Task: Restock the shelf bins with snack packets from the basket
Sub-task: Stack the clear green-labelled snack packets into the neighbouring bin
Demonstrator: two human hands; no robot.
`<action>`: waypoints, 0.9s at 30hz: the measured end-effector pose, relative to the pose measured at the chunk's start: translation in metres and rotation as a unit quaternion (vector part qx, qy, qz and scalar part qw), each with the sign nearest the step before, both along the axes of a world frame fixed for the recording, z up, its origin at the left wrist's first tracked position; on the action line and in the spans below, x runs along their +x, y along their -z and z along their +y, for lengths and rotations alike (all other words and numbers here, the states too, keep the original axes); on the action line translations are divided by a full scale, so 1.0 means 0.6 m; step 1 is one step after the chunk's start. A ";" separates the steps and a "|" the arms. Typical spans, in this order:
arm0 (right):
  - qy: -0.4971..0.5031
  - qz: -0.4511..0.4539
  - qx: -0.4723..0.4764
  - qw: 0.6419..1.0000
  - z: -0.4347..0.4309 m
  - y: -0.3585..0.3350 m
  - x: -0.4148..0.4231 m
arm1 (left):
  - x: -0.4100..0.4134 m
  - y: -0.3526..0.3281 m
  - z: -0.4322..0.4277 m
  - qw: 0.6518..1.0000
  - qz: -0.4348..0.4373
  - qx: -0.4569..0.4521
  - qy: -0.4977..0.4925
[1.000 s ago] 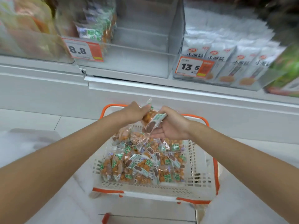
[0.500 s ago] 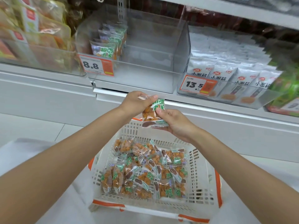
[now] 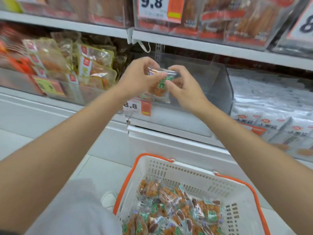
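Left hand [image 3: 139, 79] and right hand [image 3: 186, 89] together, mid-pinch

Lone head view (wide-angle) looks forward and down, close on the gripped packet [image 3: 160, 86]; bin [image 3: 218, 87] apparently just behind, basket [image 3: 194, 174] below.

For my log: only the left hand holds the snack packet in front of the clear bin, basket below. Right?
No: the head view shows left hand and right hand both holding the snack packet in front of the clear bin, basket below.
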State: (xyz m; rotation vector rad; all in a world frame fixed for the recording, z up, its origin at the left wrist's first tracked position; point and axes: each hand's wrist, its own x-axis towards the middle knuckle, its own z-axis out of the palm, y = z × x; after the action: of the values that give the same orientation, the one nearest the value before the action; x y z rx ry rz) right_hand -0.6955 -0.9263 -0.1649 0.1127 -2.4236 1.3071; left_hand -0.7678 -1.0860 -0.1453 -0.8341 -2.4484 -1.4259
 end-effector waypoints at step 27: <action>0.096 -0.038 0.054 0.993 -0.040 0.059 -0.058 | -0.028 0.053 -0.034 0.919 0.195 -0.297 -0.173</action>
State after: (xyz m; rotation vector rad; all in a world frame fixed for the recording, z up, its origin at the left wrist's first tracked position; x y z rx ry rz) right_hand -0.7306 -0.9506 -0.2002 -0.1398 -2.4970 1.1148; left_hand -0.7846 -1.1063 -0.1769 -0.6475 -2.5406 -0.3422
